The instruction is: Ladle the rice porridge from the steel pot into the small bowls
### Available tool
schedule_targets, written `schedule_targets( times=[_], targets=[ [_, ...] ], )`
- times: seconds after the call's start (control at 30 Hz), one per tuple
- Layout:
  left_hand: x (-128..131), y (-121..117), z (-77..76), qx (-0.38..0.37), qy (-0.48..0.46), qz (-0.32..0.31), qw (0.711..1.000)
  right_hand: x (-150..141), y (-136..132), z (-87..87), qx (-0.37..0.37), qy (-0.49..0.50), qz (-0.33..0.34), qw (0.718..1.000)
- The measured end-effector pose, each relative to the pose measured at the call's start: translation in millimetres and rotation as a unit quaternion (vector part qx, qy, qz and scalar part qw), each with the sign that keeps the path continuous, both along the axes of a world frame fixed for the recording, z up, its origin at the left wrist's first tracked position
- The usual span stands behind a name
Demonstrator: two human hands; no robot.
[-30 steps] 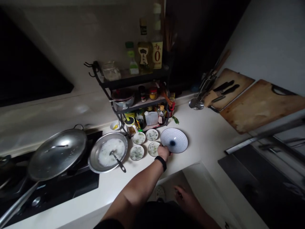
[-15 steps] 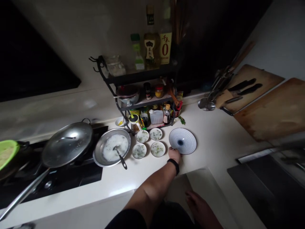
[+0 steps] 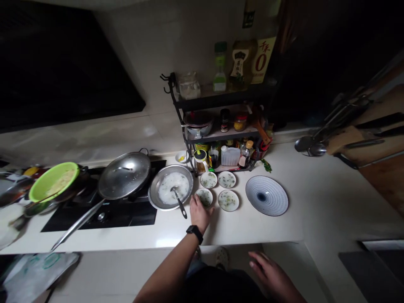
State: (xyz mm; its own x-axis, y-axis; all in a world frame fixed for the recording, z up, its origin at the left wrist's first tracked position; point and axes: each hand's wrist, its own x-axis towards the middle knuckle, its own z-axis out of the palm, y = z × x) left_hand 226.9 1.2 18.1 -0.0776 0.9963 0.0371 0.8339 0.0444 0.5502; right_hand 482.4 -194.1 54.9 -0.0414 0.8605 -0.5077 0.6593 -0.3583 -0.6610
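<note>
My left hand, with a dark watch on its wrist, is at the near rim of a small bowl of milky liquid with green bits. Its fingers and thumb are apart around the near side; whether they touch the rim I cannot tell. Similar small bowls stand close by: one at back left, one at back right and one at front right. Left of the hand, a ladle rests in a steel basin of the same liquid. My right hand hangs before the counter, open and holding nothing.
A blue-and-white patterned bowl sits right of the small bowls. Behind them stands a black rack with bottles and jars. At left, a lidded pan is on the stove, and a green basket is beyond it.
My left hand has let go of the patterned bowl and moved left to the front-left small bowl. The view has swung left. My right hand still hangs low.
</note>
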Motion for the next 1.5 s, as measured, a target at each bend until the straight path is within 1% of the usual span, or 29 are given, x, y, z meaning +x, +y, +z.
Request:
schedule_targets(
  times=[0.1, 0.17, 0.23, 0.4, 0.53, 0.7, 0.77, 0.83, 0.93, 1.03, 1.07, 1.13, 1.23, 1.27, 1.33, 1.4, 1.5],
  targets=[
    [3, 23, -8.5, -0.048, 0.038, 0.003, 0.998, -8, 5, 0.2, 0.001, -0.006, 0.022, 1.000],
    [5, 32, -13.8, -0.071, 0.054, -0.003, 0.996, -10, 6, 1.0, 0.004, -0.013, 0.027, 1.000],
    [5, 36, -18.3, -0.080, 0.064, -0.008, 0.995, -10, 4, 3.0, 0.005, -0.019, 0.031, 0.999],
    [-1, 39, -24.7, -0.068, 0.083, -0.038, 0.993, -5, -3, 9.6, -0.002, -0.036, 0.027, 0.999],
    [-4, 39, -24.3, -0.068, 0.080, -0.044, 0.993, -5, -7, 11.4, -0.008, -0.032, 0.026, 0.999],
    [-7, 34, -22.7, -0.041, 0.061, -0.061, 0.995, -9, -6, 11.7, -0.011, -0.032, 0.031, 0.999],
    [-7, 29, -18.1, -0.036, 0.048, -0.067, 0.996, -12, -5, 11.3, -0.017, -0.041, 0.041, 0.998],
    [-6, 24, -8.2, -0.034, 0.033, -0.073, 0.996, -15, -4, 9.8, -0.021, -0.047, 0.050, 0.997],
    [-8, 17, 16.1, -0.025, 0.015, -0.074, 0.997, -21, -1, 4.9, -0.015, -0.041, 0.057, 0.997],
    [-17, 14, 43.0, -0.001, 0.002, -0.078, 0.997, -26, 7, -2.8, 0.001, -0.032, 0.058, 0.998],
    [-23, 15, 50.8, 0.008, 0.002, -0.078, 0.997, -27, 13, -5.8, 0.018, -0.036, 0.054, 0.998],
    [-38, 17, 63.0, 0.025, 0.005, -0.077, 0.997, -29, 31, -11.8, 0.080, -0.062, 0.030, 0.994],
    [-69, 24, 73.0, 0.051, 0.021, -0.073, 0.996, -34, 74, -20.5, 0.191, -0.140, -0.034, 0.971],
    [-81, 27, 74.6, 0.060, 0.030, -0.071, 0.995, -37, 92, -23.5, 0.209, -0.162, -0.045, 0.963],
    [-105, 33, 75.8, 0.071, 0.049, -0.066, 0.994, -44, 127, -30.3, 0.217, -0.195, -0.052, 0.955],
    [-129, 39, 75.6, 0.078, 0.068, -0.059, 0.993, -53, 158, -38.4, 0.201, -0.231, -0.052, 0.951],
    [-160, 47, 74.4, 0.079, 0.090, -0.045, 0.992, -66, 187, -51.9, 0.170, -0.276, -0.049, 0.945]
  ],
)
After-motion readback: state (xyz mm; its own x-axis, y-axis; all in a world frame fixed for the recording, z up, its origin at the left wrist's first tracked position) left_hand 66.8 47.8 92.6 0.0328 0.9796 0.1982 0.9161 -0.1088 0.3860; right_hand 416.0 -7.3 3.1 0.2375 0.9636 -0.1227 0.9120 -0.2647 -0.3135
